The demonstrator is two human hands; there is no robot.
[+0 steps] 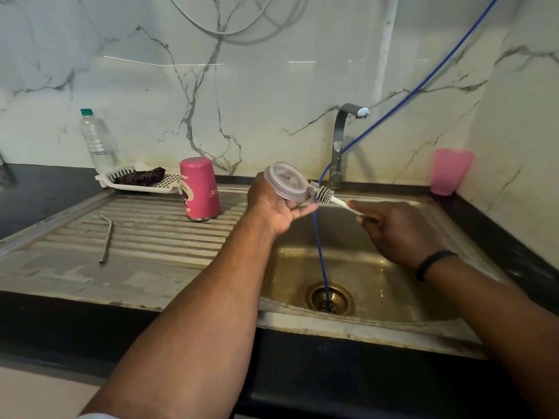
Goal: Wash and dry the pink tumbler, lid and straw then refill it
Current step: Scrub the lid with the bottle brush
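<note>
Blue hose crosses the sink basin; drainboard lies mostly open.

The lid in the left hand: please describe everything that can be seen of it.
The lid is a round, clear or whitish plastic disc with a raised rim, and a pale pink tint shows near its middle. The left hand grips it by its lower edge and holds it tilted above the sink, one flat face turned toward the camera. The bristle head of a small white brush, held by the right hand, touches its right edge. It is apart from the pink tumbler.
</note>
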